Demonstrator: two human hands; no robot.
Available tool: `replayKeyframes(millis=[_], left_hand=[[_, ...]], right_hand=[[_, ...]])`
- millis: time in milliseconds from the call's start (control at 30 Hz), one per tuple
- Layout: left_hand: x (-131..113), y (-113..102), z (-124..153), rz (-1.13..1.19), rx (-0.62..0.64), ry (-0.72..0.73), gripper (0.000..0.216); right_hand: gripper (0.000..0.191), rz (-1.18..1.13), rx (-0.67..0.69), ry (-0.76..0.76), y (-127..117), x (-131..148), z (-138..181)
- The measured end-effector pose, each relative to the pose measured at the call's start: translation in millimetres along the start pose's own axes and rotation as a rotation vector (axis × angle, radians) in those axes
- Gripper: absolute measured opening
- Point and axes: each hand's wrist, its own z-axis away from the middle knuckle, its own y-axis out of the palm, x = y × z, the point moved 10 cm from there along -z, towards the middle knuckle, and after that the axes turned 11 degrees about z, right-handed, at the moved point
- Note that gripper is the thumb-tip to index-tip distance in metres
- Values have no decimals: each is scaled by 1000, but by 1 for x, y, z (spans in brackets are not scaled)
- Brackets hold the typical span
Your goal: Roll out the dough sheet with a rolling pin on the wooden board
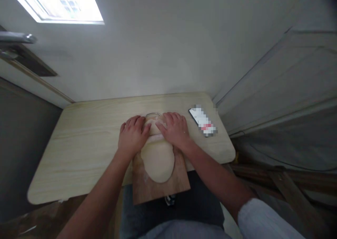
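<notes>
A flat, pale sheet of dough (158, 160) lies lengthwise on a wooden board (147, 193). Its far end is bunched into a thicker fold, with a ridge running across it. My left hand (133, 133) grips the left side of that fold, its fingers curled forward and the thumb pointing inward. On the right side, my right hand (176, 128) holds the fold in the same way, thumb on top. The thumbs are close together but apart. The undersides of my fingers are hidden. A thin metal loop handle (153, 114) shows at the board's far end.
The board rests on a light wood-grain table (79, 144) and sticks out past its near edge over my lap. To the right lies a phone (202, 121) with its screen lit. A white door (158, 49) with a metal handle (17, 38) stands behind the table.
</notes>
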Motion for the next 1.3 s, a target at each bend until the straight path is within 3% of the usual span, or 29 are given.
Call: replayKeyframes(millis=[200, 467, 667, 1167, 1300], left_hand=[[-6, -12, 16, -5, -82, -30, 42], [-8, -16, 34, -54, -140, -112, 48], [-9, -18, 18, 15, -165, -117, 46], [-6, -3, -26, 31, -72, -71, 46], [-9, -2, -24, -16, -59, -54, 46]], right_hand=[[49, 26, -107, 54, -19, 1, 25], [48, 27, -99, 110, -11, -5, 37], [50, 32, -109, 44, -10, -4, 14], [50, 67, -135, 49, -6, -16, -23], [50, 95, -100, 28, -3, -14, -22]])
